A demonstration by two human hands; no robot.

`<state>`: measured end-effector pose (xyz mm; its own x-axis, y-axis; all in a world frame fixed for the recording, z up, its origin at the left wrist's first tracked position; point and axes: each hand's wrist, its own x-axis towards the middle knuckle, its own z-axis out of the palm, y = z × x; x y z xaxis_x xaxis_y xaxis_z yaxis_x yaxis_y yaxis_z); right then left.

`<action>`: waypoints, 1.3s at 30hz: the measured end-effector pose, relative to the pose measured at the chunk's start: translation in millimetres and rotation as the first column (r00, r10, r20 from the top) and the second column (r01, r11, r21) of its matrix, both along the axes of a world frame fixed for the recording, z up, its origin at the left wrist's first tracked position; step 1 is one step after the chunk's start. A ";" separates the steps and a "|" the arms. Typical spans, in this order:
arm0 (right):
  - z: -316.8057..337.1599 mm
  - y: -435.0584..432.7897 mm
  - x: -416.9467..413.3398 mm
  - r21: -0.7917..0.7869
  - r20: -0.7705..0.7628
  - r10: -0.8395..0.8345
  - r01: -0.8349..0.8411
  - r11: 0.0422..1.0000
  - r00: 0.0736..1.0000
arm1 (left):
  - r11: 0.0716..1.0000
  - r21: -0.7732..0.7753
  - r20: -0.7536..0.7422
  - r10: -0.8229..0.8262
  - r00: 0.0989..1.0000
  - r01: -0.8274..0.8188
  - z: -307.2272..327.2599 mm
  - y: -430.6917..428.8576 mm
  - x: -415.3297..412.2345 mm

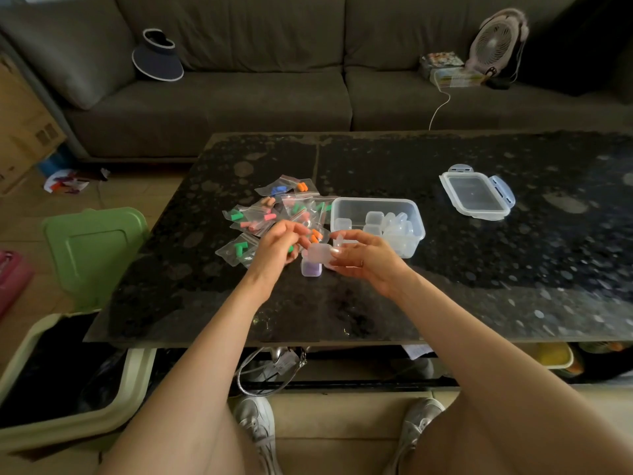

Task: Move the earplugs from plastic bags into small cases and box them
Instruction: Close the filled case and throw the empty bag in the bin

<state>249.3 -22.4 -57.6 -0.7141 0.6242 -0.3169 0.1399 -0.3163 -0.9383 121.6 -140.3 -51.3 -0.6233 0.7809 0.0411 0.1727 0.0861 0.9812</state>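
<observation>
Head-worn view, forward-down, close over table (479, 303)

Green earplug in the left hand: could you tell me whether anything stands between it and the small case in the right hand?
Nothing visible does. The left hand holds the green earplug beside the small case in the right hand; the purple case sits lower.

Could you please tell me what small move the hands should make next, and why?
Probably move the left hand across to drop its green earplug into the small case held by the right hand. The case appears open, and the earplug is already right beside it.
</observation>
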 end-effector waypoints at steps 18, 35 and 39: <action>-4.7 0.8 -2.6 0.253 0.012 0.109 -0.108 0.961 0.994 | 0.989 -0.067 0.184 0.142 0.972 -0.132 -8.9 -0.8 -12.0; -10.4 -7.2 -9.7 0.536 0.054 0.148 -0.154 0.830 0.987 | 0.996 0.027 -0.557 0.081 0.826 -0.080 -15.6 3.5 0.0; -8.4 -9.2 -10.7 0.529 0.022 0.133 -0.125 0.840 0.991 | 0.997 0.062 -0.637 0.072 0.767 -0.042 -18.0 4.4 4.3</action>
<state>238.6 -31.6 -66.1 -0.8018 0.5959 0.0450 0.1298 0.2471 -0.9603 125.9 -135.8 -69.3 -0.4851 0.7329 0.4770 0.7567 0.0784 0.6491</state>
